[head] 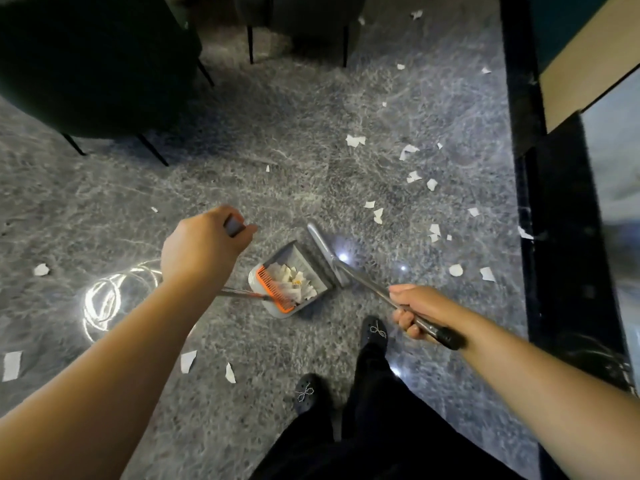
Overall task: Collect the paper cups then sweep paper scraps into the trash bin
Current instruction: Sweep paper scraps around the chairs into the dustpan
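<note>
My left hand [201, 247] grips the top of the dustpan's long handle. Below it on the floor stands the grey dustpan [322, 282] with an orange comb edge, holding a heap of white paper scraps [294, 280]. My right hand [415, 310] holds the metal pole of the broom [325, 251], whose grey head rests on the floor right beside the pan's open side. Loose paper scraps [355, 140] lie scattered over the grey marble floor, mostly to the right and far side of the broom, a few at the lower left. No paper cups or trash bin are in view.
Dark chairs [104, 64] on thin legs stand at the upper left and top centre. A black strip and a dark wall base [554, 237] run along the right. My feet in dark shoes [374, 330] stand just behind the dustpan. Ceiling lights glare off the floor at left.
</note>
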Motion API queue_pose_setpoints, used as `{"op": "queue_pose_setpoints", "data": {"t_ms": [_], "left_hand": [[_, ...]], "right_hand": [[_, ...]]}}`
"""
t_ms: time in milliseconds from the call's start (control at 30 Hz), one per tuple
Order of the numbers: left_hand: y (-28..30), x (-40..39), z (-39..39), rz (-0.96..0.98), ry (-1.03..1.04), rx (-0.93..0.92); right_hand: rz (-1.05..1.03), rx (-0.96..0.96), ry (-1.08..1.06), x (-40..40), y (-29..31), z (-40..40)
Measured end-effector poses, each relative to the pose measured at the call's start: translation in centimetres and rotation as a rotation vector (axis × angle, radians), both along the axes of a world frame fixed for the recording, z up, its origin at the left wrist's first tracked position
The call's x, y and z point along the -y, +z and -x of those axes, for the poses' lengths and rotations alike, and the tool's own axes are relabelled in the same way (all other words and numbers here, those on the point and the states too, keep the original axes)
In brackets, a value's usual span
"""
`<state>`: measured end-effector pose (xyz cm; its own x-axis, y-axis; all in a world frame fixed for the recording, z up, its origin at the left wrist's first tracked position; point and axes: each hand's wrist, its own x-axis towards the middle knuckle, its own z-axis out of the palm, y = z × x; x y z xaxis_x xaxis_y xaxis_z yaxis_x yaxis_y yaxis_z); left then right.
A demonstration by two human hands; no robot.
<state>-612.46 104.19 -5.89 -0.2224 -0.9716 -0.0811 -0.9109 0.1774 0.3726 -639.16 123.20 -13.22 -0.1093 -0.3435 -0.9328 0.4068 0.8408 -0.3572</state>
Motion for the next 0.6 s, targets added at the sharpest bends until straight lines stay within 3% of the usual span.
{"op": "queue_pose_setpoints", "data": {"t_ms": [300,600], "left_hand": [[-0.2,5.5,9.4,0.045,-0.116,-0.003],[-1.4,12.3,23.8,0.029,-0.217,0.036]], "right_hand": [[0.076,-0.052,-0.198,3.3,-0.4,10.5],[0.035,-0.071,-0.166,9.3,-3.1,24.2]]}}
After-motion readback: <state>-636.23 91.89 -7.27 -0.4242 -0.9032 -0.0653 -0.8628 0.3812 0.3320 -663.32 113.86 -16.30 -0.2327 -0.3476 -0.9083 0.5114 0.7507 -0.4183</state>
